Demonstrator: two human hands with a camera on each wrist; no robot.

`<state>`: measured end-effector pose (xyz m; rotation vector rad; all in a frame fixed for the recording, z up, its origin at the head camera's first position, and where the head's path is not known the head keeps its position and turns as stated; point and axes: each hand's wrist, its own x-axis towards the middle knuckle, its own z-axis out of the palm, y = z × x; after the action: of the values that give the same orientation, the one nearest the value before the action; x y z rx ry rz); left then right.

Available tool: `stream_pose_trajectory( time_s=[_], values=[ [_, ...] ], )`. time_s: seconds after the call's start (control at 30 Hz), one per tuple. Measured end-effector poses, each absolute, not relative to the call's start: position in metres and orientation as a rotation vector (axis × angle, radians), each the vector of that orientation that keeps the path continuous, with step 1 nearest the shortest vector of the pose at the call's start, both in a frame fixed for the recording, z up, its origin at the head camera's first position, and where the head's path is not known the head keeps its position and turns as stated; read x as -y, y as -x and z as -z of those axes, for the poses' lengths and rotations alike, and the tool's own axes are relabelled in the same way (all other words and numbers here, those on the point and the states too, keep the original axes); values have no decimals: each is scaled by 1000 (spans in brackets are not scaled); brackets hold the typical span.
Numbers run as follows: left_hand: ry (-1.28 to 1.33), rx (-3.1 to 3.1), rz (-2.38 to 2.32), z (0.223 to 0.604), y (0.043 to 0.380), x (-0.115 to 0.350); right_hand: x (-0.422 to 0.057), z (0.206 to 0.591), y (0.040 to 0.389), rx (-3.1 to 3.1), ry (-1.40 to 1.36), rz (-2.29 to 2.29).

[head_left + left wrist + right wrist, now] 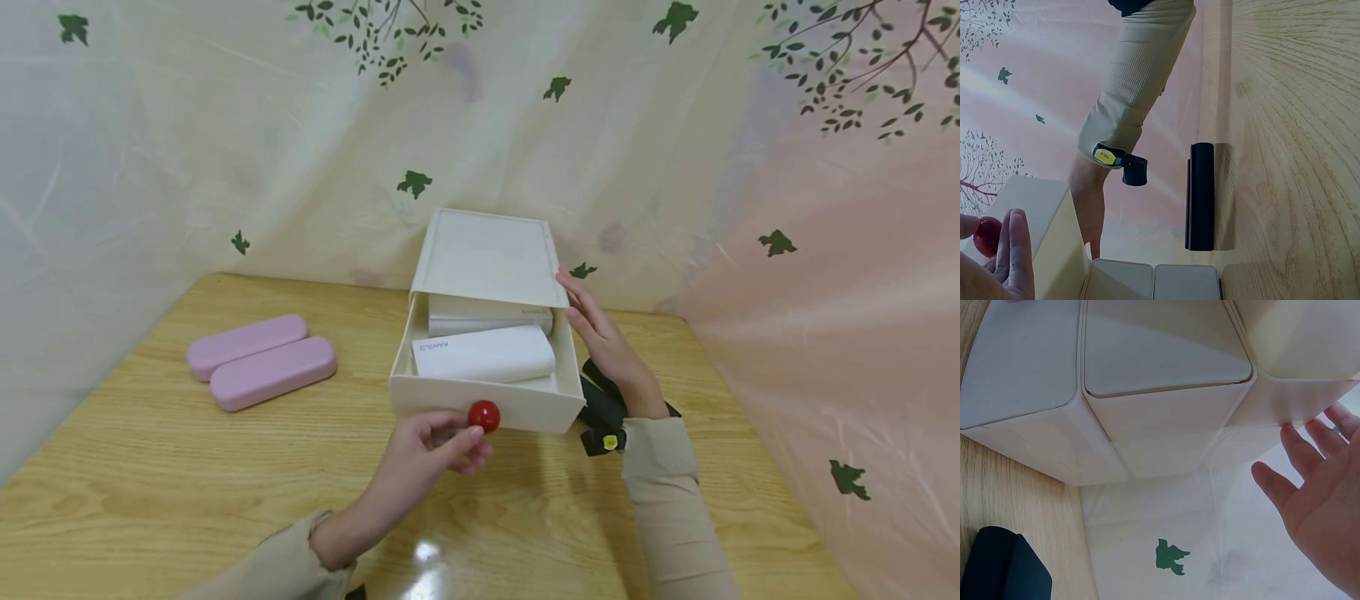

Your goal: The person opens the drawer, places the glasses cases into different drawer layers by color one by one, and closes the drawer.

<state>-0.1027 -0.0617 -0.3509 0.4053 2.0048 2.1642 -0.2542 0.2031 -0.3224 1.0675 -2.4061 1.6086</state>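
Observation:
A white drawer cabinet [491,254] stands against the back cloth, and its top drawer [480,403] is pulled out toward me. My left hand [423,454] pinches the round red knob [483,416] on the drawer front between thumb and fingers. Inside the drawer lie a white case [483,354] with small lettering and, behind it, white boxes [487,318] partly under the cabinet top. My right hand [615,354] rests its straight fingers against the cabinet's right side. In the right wrist view, those fingertips [1289,432] are at the uppermost of the stacked tiers.
Two pink glasses cases [273,373] lie side by side on the wooden table [247,500], left of the cabinet. To the cabinet's right, a long black object [1200,197] is on the table. A leaf-printed cloth [337,167] hangs behind and at the sides.

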Motion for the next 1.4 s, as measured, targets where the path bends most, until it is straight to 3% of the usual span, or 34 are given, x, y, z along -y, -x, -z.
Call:
stream_pose_trajectory(
  time_s=[1.4],
  values=[
    [-287,-1996,-2359,356,136,46,-203,323,254,2405,-1072,-1638]
  ],
)
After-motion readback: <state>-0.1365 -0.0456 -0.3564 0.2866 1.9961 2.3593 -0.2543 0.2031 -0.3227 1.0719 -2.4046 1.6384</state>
